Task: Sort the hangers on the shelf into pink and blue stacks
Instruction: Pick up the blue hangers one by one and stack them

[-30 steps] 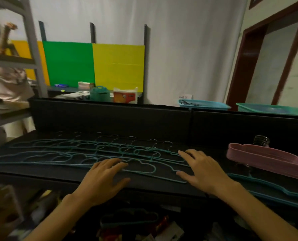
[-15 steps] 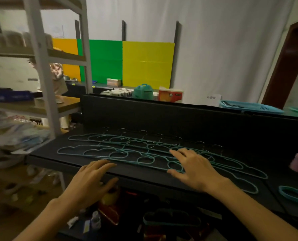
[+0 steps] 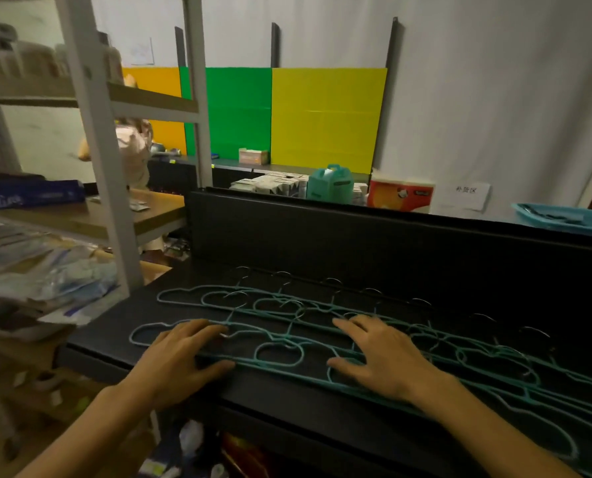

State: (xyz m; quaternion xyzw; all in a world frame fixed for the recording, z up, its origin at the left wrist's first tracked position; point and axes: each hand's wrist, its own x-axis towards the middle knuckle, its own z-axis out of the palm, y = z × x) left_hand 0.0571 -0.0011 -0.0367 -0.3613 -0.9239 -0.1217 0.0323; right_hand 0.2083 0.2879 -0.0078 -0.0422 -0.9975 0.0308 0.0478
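Observation:
Several thin blue-green hangers (image 3: 281,353) with metal hooks lie spread in overlapping rows across the black shelf (image 3: 287,398). My left hand (image 3: 181,360) lies flat on the left end of the front row, fingers straight. My right hand (image 3: 380,353) rests spread on the hangers near the middle, fingers straight. Neither hand grips a hanger. No pink hangers are in view.
A black back panel (image 3: 356,243) rises behind the shelf. A grey metal rack (image 3: 101,160) with packets and a blue box stands at the left. Behind are a teal container (image 3: 329,184), a red-and-white box (image 3: 401,194) and a blue tray (image 3: 563,219). Clutter lies under the shelf.
The view has swung left, so the pink stack at the right has left the frame. Both hands have shifted left along the blue hangers, and my left hand now lies on them.

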